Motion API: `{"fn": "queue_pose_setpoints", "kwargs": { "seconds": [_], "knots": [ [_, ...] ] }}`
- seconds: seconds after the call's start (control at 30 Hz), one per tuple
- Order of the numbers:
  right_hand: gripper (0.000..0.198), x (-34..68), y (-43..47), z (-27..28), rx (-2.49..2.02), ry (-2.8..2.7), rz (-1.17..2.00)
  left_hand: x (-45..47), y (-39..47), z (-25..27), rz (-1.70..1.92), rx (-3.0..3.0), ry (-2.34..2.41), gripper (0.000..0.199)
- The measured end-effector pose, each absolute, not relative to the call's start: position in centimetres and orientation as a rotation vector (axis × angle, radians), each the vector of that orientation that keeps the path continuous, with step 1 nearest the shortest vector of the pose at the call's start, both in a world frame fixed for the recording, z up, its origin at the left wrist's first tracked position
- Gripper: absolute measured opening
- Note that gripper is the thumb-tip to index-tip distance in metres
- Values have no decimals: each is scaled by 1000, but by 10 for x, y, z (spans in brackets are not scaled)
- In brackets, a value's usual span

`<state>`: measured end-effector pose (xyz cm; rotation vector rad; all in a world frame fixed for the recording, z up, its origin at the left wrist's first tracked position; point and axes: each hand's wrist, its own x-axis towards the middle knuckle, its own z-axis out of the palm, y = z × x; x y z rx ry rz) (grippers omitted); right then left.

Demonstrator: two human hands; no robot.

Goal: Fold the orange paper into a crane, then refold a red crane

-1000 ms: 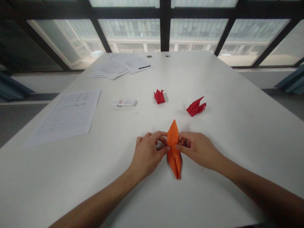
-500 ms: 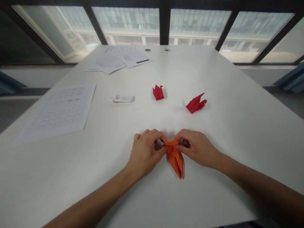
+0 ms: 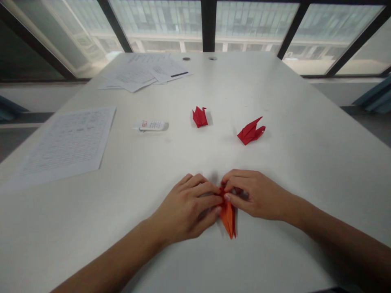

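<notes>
The fingers (image 3: 210,201) of the left hand (image 3: 185,207) and right hand (image 3: 261,197) pinched a folded orange paper (image 3: 227,219) toward the near edge of the bench (image 3: 305,162), with a small red crane (image 3: 200,118) and larger red crane (image 3: 249,132) farther out, and a white tube (image 3: 152,125) leftward.

Diffuse daylight from the far windows (image 3: 256,24) leaves soft shadows.

Printed sheet (image 3: 71,140) lies nr L edge of surface (image 3: 305,134), loose papers (image 3: 134,76) nr far L corner; white tube (image 3: 152,125), 2 red paper birds (image 3: 200,118) betw. L & R edges.
</notes>
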<state>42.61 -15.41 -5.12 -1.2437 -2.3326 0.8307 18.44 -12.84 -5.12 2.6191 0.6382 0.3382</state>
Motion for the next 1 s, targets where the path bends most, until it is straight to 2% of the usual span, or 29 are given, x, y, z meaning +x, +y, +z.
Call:
{"fn": "queue_pose_setpoints", "kwargs": {
  "seconds": [0.17, 0.3, 0.43, 0.6, 0.73, 0.8, 0.9, 1.0],
  "knots": [
    [12, 419, -160, -55, -1403, -2335, 704, 190, -133, -55, 339, 2588, 778, 20],
    [8, 416, -164, -54, -1506, -2402, 533, 192, -137, -59, 378, 2500, 1046, 42],
    [11, 416, -164, -48, -1548, -2220, 811, 192, -136, -54, 352, 2460, 1039, 39],
    [6, 415, -165, -43, -1479, -1727, 1293, 191, -129, -44, 400, 2203, 980, 13],
    [8, 410, -169, -44, -1302, -1472, 1462, 190, -130, -43, 562, 1827, 1027, 19],
    [15, 407, -170, -44, -1279, -1499, 1454, 190, -133, -43, 617, 1752, 1030, 18],
    [5, 404, -174, -44, -1334, -1578, 1371, 191, -138, -44, 665, 1806, 1023, 14],
    [11, 403, -177, -47, -1412, -1493, 1153, 191, -142, -47, 844, 1758, 1082, 40]
  ]
}}
